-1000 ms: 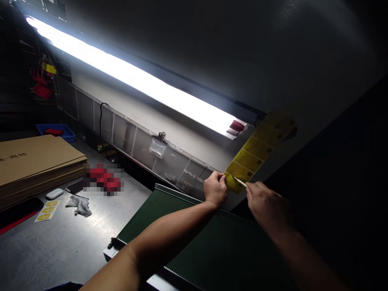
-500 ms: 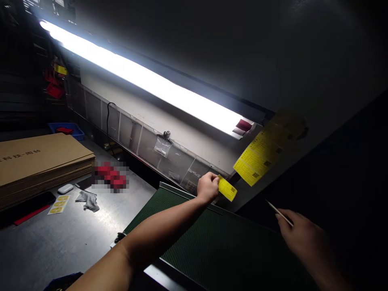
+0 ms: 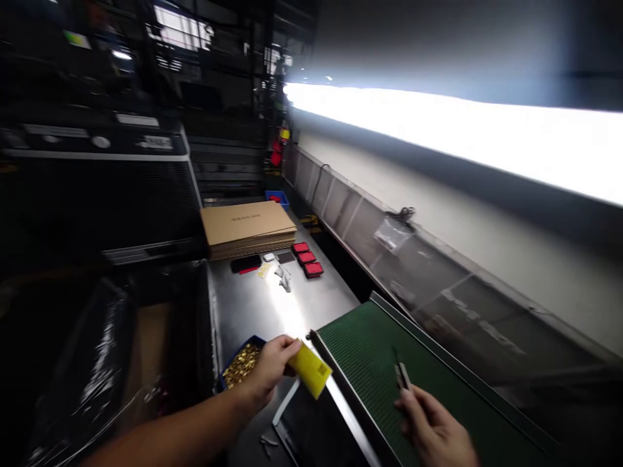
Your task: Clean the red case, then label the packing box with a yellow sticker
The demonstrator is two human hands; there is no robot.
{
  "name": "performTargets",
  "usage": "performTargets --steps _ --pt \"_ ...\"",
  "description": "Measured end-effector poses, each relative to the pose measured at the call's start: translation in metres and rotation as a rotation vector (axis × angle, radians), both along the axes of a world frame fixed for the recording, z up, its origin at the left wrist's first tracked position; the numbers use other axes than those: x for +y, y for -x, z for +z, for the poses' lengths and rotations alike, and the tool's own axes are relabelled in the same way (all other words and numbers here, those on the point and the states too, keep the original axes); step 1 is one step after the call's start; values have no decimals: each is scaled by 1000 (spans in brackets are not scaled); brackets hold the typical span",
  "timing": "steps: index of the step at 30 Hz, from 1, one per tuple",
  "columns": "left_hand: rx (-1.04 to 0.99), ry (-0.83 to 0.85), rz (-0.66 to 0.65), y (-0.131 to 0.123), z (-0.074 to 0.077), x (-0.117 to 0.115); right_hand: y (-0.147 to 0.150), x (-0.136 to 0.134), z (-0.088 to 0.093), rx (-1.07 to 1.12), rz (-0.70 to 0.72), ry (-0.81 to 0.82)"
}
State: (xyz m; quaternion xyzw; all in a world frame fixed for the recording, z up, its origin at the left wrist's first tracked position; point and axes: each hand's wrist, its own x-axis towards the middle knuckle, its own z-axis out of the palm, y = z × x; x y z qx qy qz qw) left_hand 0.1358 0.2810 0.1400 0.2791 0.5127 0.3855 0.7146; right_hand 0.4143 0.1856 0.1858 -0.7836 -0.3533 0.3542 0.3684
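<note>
My left hand (image 3: 276, 364) is closed on a yellow printed label (image 3: 312, 368), pinching it at its upper left corner above the front edge of the conveyor. A dark square code shows near the label's right end. Over the green conveyor belt (image 3: 360, 344), my right hand (image 3: 431, 425) grips a slim pointed tool (image 3: 403, 377) that looks like tweezers, its thin dark tip pointing up and away. Motion blurs the tool somewhat. Beside my left wrist is a blue bin (image 3: 254, 340) of small gold-coloured parts (image 3: 242, 364), partly hidden by the hand.
A metal table (image 3: 238, 305) bears stacked flat cardboard (image 3: 248, 224), several red-topped pieces (image 3: 306, 257), a dark phone-like slab (image 3: 246, 263) and a grey crumpled scrap (image 3: 283, 279). A bag-lined container (image 3: 197, 324) stands at left. A bright tube light (image 3: 438, 120) runs above the conveyor.
The view has swung left. My left hand has brought the yellow label away from the hanging yellow sheets, down to the conveyor's front edge. My right hand still holds the pointed tool, now over the belt.
</note>
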Motion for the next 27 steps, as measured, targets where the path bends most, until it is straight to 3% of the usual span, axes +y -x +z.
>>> performTargets --steps 4,6,9,14,17,21,27 --pt "142 74 248 84 -22 -54 113 66 -35 -22 457 -82" --pt "181 82 331 107 -26 -65 157 104 -57 -59 551 -54" --pt "217 75 393 126 -34 -58 199 160 -104 -180 588 46" --pt "223 64 358 156 -61 -20 213 220 -192 -372 578 278" --pt "242 76 344 177 -79 1 213 235 -227 -451 603 365" --pt "274 99 286 192 -107 42 222 257 -249 -519 660 363" --pt "340 91 96 174 -162 150 240 302 -258 -651 820 273"
